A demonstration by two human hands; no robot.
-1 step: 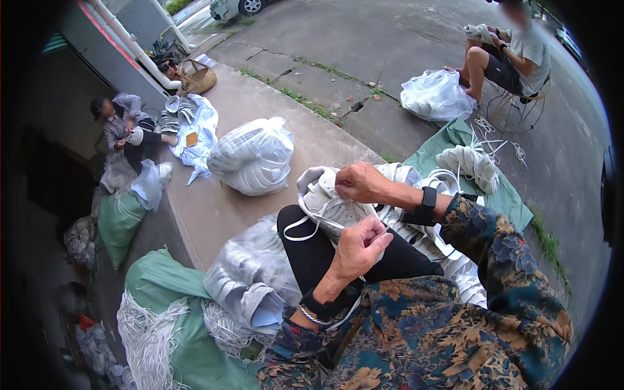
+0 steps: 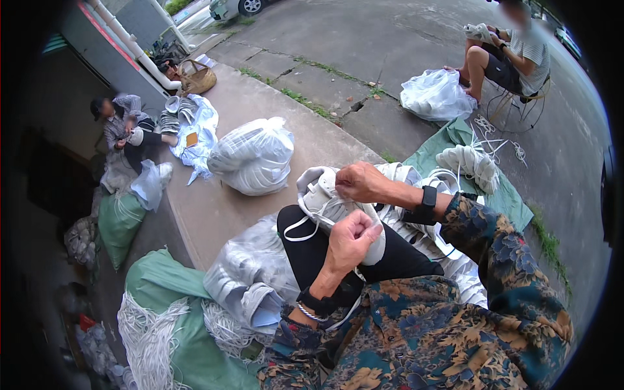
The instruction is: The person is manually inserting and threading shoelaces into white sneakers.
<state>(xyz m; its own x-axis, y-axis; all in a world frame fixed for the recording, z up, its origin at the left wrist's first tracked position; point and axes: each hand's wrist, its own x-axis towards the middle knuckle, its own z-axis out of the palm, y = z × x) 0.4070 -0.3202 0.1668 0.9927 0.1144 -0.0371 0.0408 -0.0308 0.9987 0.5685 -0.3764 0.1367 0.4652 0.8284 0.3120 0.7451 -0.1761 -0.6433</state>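
Note:
A white lace-up shoe (image 2: 316,188) rests across my black-trousered lap, its opening facing away from me. White shoelace (image 2: 300,231) loops loosely off its left side. At the eyelet area, my right hand (image 2: 361,182) is closed in a pinch against the shoe; what its fingertips hold is hidden. Closer to me, above the toe end, my left hand (image 2: 353,242) has thumb and fingers pressed together on a shoelace, mostly hidden in the grip. A white strand hangs below that wrist.
White shoes (image 2: 465,276) lie beside my right leg. Bagged shoes (image 2: 250,260) and a green sack (image 2: 153,276) draped with laces (image 2: 153,335) are at my left. Ahead stands another full plastic bag (image 2: 255,156). Two people sit farther off, handling shoes.
My left hand has moved slightly up and away from me, over the shoe's toe end, and its fingers have turned. My right hand and the shoe stay nearly still.

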